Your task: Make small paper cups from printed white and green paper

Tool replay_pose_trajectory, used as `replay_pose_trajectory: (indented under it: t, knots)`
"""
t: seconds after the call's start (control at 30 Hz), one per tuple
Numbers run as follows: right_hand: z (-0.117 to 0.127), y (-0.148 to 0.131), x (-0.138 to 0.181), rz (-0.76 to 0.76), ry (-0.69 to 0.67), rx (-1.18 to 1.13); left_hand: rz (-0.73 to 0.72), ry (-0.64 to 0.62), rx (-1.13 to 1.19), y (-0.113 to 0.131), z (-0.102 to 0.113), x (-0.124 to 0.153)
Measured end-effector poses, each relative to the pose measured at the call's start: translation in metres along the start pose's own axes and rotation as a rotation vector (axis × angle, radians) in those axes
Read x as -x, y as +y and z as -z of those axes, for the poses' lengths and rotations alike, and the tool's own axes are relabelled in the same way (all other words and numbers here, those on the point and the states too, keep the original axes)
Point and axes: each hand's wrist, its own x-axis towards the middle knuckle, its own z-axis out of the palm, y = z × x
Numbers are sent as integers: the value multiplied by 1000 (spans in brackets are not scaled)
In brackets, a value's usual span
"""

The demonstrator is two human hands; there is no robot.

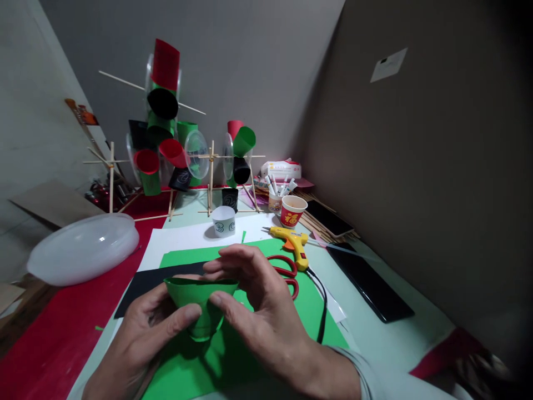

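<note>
Both my hands hold a green paper cone cup [200, 303] low over the table. My left hand [145, 328] grips it from the left, thumb pressed on its side. My right hand [258, 305] wraps it from the right, fingers curled over the rim and thumb on the front. Under them lies a green paper sheet [233, 355], with a black sheet [154, 280] and white paper [183, 239] beneath. Red-handled scissors [287, 272] and a yellow glue gun [295, 244] lie just beyond my right hand.
A wheel model of sticks and red, green and black paper cups [166, 139] stands at the back. A white plastic lid [83, 247] rests at left on red cloth. A small white cup [224, 221], a red paper cup [292, 211], a phone [333, 218] and a dark tablet [368, 280] lie right.
</note>
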Motion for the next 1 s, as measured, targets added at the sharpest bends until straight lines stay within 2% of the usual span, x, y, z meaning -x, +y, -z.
replay_pose_trajectory:
  t: [0.23, 0.47, 0.63, 0.77, 0.9, 1.0]
  knots:
    - [12, -5, 1, -84, -29, 188, -116, 22, -152, 3, 4, 3]
    - [10, -8, 4, -89, -61, 157, -204, -47, -318, 6, -1, 5]
    - [9, -16, 6, -108, -134, 105, -240, -108, -458, 3, 7, 4]
    - [3, -17, 9, -122, -175, 141, -285, -175, -470, -10, 14, 0]
    - [-9, -8, 11, -125, -149, 167, -265, -93, -533, -26, 15, -3]
    - [-15, -4, 8, -110, -120, 159, -302, -15, -487, -29, 11, -2]
